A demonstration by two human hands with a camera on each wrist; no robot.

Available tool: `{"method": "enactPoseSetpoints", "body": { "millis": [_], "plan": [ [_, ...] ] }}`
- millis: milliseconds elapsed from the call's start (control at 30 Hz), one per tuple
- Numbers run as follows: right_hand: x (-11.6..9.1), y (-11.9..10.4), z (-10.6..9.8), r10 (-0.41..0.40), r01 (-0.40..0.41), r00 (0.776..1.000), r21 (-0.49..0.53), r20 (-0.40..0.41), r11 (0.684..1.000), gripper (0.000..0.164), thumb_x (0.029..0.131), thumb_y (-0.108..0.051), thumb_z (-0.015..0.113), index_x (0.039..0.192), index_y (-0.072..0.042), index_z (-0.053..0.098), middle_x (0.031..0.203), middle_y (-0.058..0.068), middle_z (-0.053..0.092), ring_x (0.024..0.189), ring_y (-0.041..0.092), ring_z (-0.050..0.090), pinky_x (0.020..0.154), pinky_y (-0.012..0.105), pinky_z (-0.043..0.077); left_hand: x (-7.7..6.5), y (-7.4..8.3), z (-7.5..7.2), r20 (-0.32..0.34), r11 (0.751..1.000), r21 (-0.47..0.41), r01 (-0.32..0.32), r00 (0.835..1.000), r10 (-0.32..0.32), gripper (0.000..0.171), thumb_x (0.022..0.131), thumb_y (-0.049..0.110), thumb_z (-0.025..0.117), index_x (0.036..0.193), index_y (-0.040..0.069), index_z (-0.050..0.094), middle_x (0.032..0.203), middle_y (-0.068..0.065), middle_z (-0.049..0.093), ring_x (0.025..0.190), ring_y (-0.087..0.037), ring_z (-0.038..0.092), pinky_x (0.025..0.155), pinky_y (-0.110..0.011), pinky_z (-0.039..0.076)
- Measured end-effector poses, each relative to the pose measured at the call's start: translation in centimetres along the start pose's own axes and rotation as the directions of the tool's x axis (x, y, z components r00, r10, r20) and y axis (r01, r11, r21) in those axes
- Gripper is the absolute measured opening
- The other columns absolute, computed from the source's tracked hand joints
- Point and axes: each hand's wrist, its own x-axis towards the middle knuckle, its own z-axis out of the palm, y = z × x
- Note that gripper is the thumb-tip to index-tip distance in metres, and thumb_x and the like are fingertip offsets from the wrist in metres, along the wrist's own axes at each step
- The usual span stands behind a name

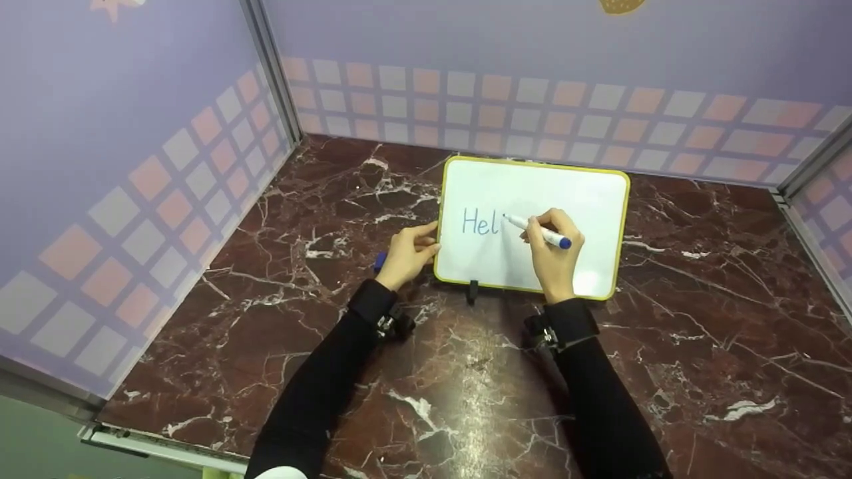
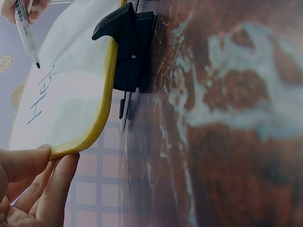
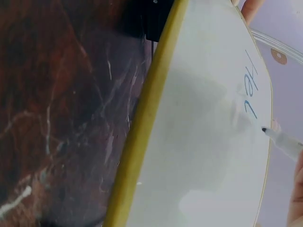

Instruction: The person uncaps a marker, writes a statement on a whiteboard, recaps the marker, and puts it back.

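A whiteboard (image 1: 599, 206) with a yellow frame leans on a black stand (image 2: 130, 52), whose hooked foot grips the lower edge. Blue handwriting (image 1: 480, 222) on its left half reads "Hel". My left hand (image 1: 407, 256) pinches the board's left edge, thumb on the front and fingers behind, as the left wrist view shows. In my right hand (image 1: 556, 249) is a white marker (image 1: 540, 231) with a blue end, held like a pen. Its dark tip (image 3: 264, 129) is just right of the "l"; whether it touches the surface I cannot tell.
A blue object (image 1: 380, 261), mostly hidden by the left hand, lies on the dark red marbled table (image 1: 253, 346). Purple panels with pink and white squares (image 1: 426, 106) wall in the back and both sides. The back panel stands close behind the board.
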Motion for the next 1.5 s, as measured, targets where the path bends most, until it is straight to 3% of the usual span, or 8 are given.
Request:
{"method": "enactPoseSetpoints", "body": {
  "millis": [167, 267, 533, 767, 1067, 1500],
  "plan": [
    [0.0, 0.1, 0.0, 0.008, -0.008, 1.000, -0.006, -0.003, 1.000, 0.012, 0.088, 0.012, 0.061, 0.076, 0.015, 0.062, 0.075, 0.027, 0.065, 0.063, 0.029, 0.066, 0.059, 0.012, 0.053, 0.0, 0.0, 0.1, -0.007, 1.000, -0.015, -0.004, 1.000, 0.004, 0.050, 0.096, 0.003, 0.063, 0.144, 0.004, 0.050, 0.122, -0.026, 0.065, 0.108, -0.035, 0.069, 0.086, -0.035, 0.063],
    [-0.1, 0.2, 0.0, 0.013, -0.013, 1.000, -0.012, 0.006, 1.000, 0.012, 0.089, 0.011, 0.061, 0.078, 0.015, 0.063, 0.077, 0.027, 0.066, 0.065, 0.034, 0.067, 0.061, 0.012, 0.054, 0.0, 0.0, 0.1, -0.005, 1.000, -0.019, -0.003, 1.000, 0.003, 0.049, 0.097, 0.003, 0.062, 0.144, 0.004, 0.050, 0.123, -0.026, 0.065, 0.108, -0.035, 0.069, 0.087, -0.036, 0.063],
    [0.0, 0.4, -0.2, 0.048, -0.048, 0.998, -0.016, 0.038, 0.999, 0.017, 0.086, 0.013, 0.057, 0.069, 0.013, 0.057, 0.069, 0.025, 0.063, 0.055, 0.011, 0.062, 0.053, 0.012, 0.052, 0.1, 0.0, 0.0, -0.001, 1.000, -0.007, -0.007, 1.000, 0.007, 0.049, 0.097, 0.004, 0.062, 0.144, 0.004, 0.050, 0.126, -0.025, 0.064, 0.109, -0.035, 0.068, 0.085, -0.034, 0.063],
    [0.3, 0.3, -0.7, 0.074, -0.070, 0.995, -0.057, 0.070, 0.996, 0.021, 0.082, 0.014, 0.052, 0.062, 0.010, 0.052, 0.062, 0.018, 0.060, 0.047, 0.012, 0.058, 0.045, 0.012, 0.045, 0.1, 0.0, -0.1, -0.003, 1.000, 0.001, 0.003, 1.000, -0.003, 0.049, 0.097, 0.004, 0.062, 0.145, 0.006, 0.050, 0.123, -0.024, 0.065, 0.107, -0.033, 0.069, 0.084, -0.032, 0.063],
    [0.6, 0.3, -1.2, 0.025, -0.025, 1.000, -0.026, -0.014, 0.999, 0.021, 0.083, 0.015, 0.053, 0.063, 0.012, 0.052, 0.063, 0.018, 0.059, 0.048, 0.007, 0.057, 0.046, 0.013, 0.046, 0.1, 0.0, 0.0, -0.006, 1.000, -0.008, -0.001, 1.000, 0.001, 0.049, 0.097, 0.003, 0.062, 0.144, 0.005, 0.050, 0.121, -0.025, 0.065, 0.106, -0.034, 0.070, 0.084, -0.033, 0.063],
    [0.5, 0.6, -1.3, -0.009, 0.006, 0.999, -0.095, -0.030, 0.995, 0.021, 0.083, 0.015, 0.056, 0.062, 0.010, 0.052, 0.065, 0.023, 0.060, 0.050, -0.003, 0.055, 0.047, 0.009, 0.045, 0.0, 0.0, 0.0, 0.002, 1.000, -0.001, 0.006, 1.000, -0.006, 0.049, 0.097, 0.004, 0.061, 0.145, 0.006, 0.050, 0.124, -0.025, 0.064, 0.110, -0.034, 0.068, 0.086, -0.032, 0.062]
  ]
}}
